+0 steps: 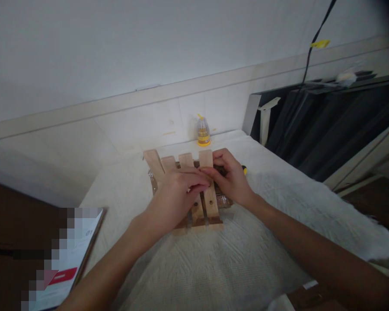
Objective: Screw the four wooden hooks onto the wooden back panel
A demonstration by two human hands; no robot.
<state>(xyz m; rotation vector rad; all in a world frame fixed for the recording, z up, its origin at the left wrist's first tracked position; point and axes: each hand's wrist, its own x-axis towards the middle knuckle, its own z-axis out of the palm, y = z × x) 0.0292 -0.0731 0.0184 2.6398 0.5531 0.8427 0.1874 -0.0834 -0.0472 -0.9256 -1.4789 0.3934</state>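
Several pale wooden pieces stand side by side on the cloth-covered table, with small dark holes in the nearer ones. My right hand [232,176] is closed on the edge of the rightmost wooden piece [211,211], thumb on its face and fingers behind. Across the other pieces reaches my left hand [176,192], its thumb and fingertips pinched together against that same piece, above a hole. Whatever the pinch holds is too small to make out. To the left, a wooden piece [153,160] leans at a slant. Clear plastic wrapping [225,200] shows beside the wood, partly hidden.
A small clear bottle with a yellow base [203,131] stands at the back by the wall. Left of the table is a partly blurred-out sheet or screen [81,242]. Dark panels [311,125] lean at the right, and a black cable [307,65] hangs there.
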